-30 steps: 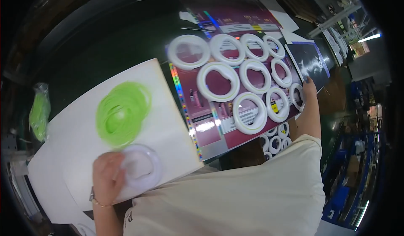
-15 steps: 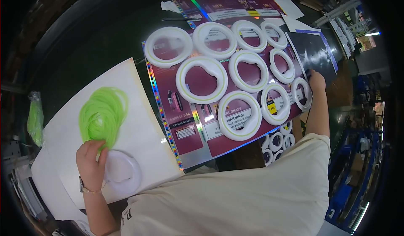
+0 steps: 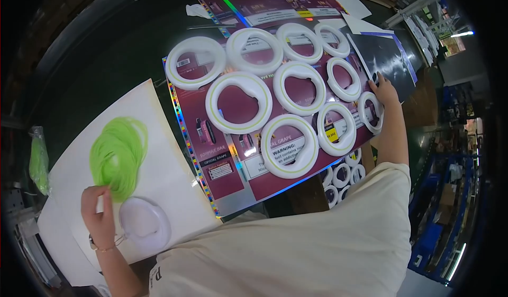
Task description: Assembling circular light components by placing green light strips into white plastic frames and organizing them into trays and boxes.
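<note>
On the left, my left hand (image 3: 99, 215) is closed in a pinch at the lower edge of a bundle of lime-green strands (image 3: 117, 151). Whether a strand is between its fingertips is too small to make out. Beside that hand a pale white ring (image 3: 164, 224) lies on a white board (image 3: 180, 188). My right arm reaches far right, where my right hand (image 3: 384, 90) has its fingers apart at the edge of a glossy dark sheet (image 3: 389, 59). Just below it is a white ring (image 3: 363, 111). Several more white rings with a thin green line, such as this one (image 3: 267, 104), rest on a printed maroon sheet (image 3: 222, 178).
A clear bag of green strands (image 3: 38, 159) is at the far left. More white rings (image 3: 341, 175) show below the maroon sheet's near edge. Another maroon printed sheet (image 3: 264, 0) lies at the back. Blue shelving (image 3: 428, 228) stands on the right.
The whole view has shifted slightly. My left hand has drawn down from the green bundle, its fingers now at the bundle's edge. My right hand has moved slightly farther away along the dark sheet's edge.
</note>
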Tool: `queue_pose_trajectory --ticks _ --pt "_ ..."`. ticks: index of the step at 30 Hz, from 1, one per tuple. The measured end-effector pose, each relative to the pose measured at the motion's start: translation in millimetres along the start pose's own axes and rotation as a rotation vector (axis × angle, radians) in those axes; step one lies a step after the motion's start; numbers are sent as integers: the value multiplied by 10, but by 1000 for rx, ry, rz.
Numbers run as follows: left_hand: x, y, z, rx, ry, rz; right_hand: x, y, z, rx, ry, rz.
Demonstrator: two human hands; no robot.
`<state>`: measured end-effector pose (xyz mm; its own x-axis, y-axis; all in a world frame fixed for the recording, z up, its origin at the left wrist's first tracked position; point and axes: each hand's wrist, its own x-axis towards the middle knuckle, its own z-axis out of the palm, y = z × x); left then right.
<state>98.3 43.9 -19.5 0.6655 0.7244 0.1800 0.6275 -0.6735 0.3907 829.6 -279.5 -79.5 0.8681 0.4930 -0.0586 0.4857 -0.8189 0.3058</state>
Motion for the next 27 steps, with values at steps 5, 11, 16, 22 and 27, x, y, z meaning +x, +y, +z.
queue_pose_trajectory --ticks 5,11,16,22,27 --pt "-34 -374 -238 -593 324 -487 202 -94 -131 -49 -56 -54" --pt "-42 -650 -323 -783 446 -382 368 -185 -160 -93 -163 -133" --pt "-146 -774 -298 -786 504 -434 313 -228 -213 -112 -47 -101" --pt "-457 -914 -571 -868 568 -393 172 -129 -825 -126 368 249" --pt "-990 -1118 -1150 -585 685 -451 -38 -63 -1138 353 590 132"
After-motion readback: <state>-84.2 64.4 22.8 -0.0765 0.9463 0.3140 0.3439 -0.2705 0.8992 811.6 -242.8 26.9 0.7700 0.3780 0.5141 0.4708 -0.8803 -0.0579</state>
